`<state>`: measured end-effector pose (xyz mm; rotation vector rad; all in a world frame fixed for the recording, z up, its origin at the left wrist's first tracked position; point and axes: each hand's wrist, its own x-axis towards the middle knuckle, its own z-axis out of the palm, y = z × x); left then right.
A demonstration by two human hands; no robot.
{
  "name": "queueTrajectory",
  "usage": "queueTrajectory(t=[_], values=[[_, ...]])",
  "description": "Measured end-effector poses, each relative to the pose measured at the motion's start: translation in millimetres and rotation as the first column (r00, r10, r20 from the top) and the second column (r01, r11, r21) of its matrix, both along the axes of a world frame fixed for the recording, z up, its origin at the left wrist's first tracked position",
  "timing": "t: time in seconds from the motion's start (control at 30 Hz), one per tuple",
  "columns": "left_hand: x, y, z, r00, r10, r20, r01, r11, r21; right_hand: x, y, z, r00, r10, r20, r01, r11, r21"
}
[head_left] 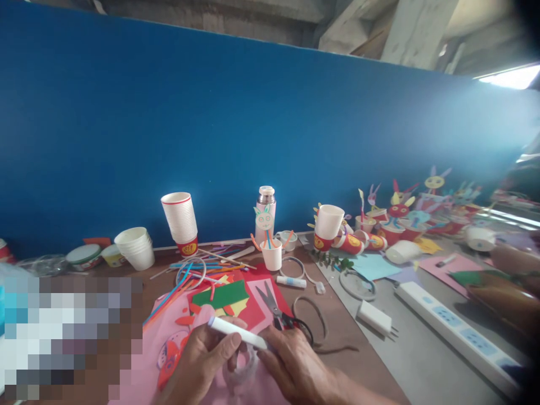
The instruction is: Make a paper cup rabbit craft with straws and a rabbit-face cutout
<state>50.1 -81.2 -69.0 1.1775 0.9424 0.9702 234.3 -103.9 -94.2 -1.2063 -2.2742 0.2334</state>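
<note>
My left hand (202,354) grips a white glue stick (236,332) across its fingers, above a sheet of pink paper (135,365). The far end of the stick meets my right hand (295,360), whose thumb and fingers pinch it. Just beyond my right hand, a pair of black-handled scissors (270,304) lies open on red paper (257,315). Green and yellow paper cutouts (221,298) lie beyond my left hand. A clear plastic ring (242,371) shows beneath my hands, partly hidden by them.
Coloured straws (181,295) lie left of the paper. Along the blue wall (211,124) stand stacked paper cups (180,216) and a steel-topped flask (265,211). Paper-cup rabbit crafts (396,216) crowd the right. A white power strip (451,329) and charger (373,318) lie lower right.
</note>
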Motion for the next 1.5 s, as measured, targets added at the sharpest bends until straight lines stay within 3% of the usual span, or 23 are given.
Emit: queueTrajectory(t=[0.27,0.47,0.63,0.87,1.13,1.3,1.5], values=[[3,-2,2.2,0.999,0.037,0.004,-0.038,0.999,0.032,-4,-2,-4.4,0.998,-0.019,0.051,0.013,0.993,0.114],[3,-4,5.6,0.994,0.095,-0.047,-0.09,0.991,0.1,-5,2,0.0,0.999,0.035,-0.005,-0.034,0.998,0.058],[8,-9,5.4,0.995,0.086,-0.043,-0.082,0.993,0.082,-7,0,4.2,0.988,0.129,-0.083,-0.13,0.991,-0.01],[12,-12,4.4,1.0,0.026,0.015,-0.027,0.999,0.03,-6,-4,2.0,0.999,0.033,0.013,-0.034,0.997,0.068],[16,-12,-0.8,0.989,0.145,0.029,-0.144,0.989,-0.021,-4,-2,9.4,0.995,0.056,0.085,-0.057,0.998,0.017],[16,-11,-0.6,0.986,0.167,0.011,-0.167,0.986,0.026,-8,-4,16.9,0.998,0.04,0.043,-0.04,0.999,-0.009],[18,-15,-4.3,0.997,0.071,-0.012,-0.07,0.995,0.074,-7,-12,33.9,0.956,0.203,-0.212,-0.234,0.963,-0.134]])
